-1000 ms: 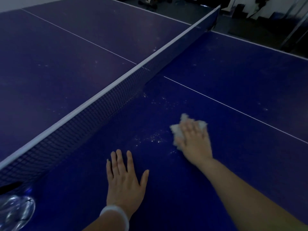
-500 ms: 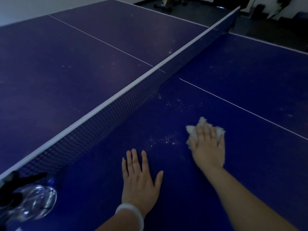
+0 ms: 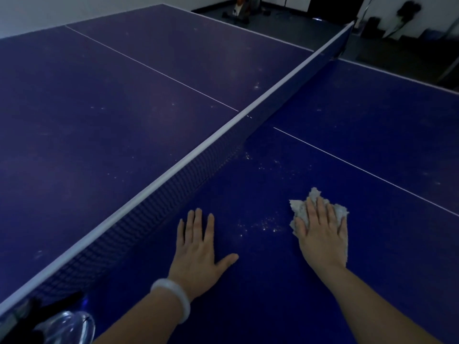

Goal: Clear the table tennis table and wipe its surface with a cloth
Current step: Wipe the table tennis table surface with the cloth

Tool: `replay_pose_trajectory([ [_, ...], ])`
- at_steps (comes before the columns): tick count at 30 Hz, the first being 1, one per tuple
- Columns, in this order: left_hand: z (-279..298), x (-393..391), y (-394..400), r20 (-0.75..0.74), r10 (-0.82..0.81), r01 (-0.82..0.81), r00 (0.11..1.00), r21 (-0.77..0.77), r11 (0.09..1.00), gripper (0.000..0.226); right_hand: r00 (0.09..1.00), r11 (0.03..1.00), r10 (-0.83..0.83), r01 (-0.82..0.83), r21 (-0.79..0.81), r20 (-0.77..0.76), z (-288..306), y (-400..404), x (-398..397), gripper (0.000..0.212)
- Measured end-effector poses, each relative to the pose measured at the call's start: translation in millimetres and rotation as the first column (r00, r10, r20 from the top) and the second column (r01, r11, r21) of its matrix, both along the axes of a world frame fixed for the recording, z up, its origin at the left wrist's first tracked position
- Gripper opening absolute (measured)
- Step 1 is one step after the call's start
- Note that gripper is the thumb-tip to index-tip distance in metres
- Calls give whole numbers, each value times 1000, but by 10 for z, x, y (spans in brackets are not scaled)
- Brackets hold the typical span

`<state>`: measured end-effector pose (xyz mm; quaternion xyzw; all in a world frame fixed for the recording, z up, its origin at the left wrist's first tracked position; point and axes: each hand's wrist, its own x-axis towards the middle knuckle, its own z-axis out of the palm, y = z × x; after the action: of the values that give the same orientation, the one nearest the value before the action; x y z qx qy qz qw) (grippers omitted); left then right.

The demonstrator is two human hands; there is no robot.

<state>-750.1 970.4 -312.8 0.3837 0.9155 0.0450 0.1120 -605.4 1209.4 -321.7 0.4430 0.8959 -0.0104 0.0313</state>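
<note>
Head view: right hand (image 3: 323, 234) presses a crumpled cloth (image 3: 301, 209) flat-fingered onto the blue surface (image 3: 372, 145); left hand (image 3: 196, 249) rests open, fingers spread, near the net (image 3: 173, 180).

Both forearms are bare, no sleeves showing; a smooth, pale, translucent-looking bangle (image 3: 173, 300) circles the wrist of the left hand (image 3: 196, 252)

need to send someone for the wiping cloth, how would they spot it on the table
On the blue table tennis table, look on the near side of the net, just short of the white centre line. The cloth lies under the right hand, the only pale, crumpled thing there; the left hand rests on bare table.
</note>
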Motion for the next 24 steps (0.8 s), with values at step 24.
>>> replay_pose_trajectory([
  [24,-8,-23,-29,-11,-63,64,998,72,995,98,944,895,-318,270,-354,-83,340,1192,-1448,66],
])
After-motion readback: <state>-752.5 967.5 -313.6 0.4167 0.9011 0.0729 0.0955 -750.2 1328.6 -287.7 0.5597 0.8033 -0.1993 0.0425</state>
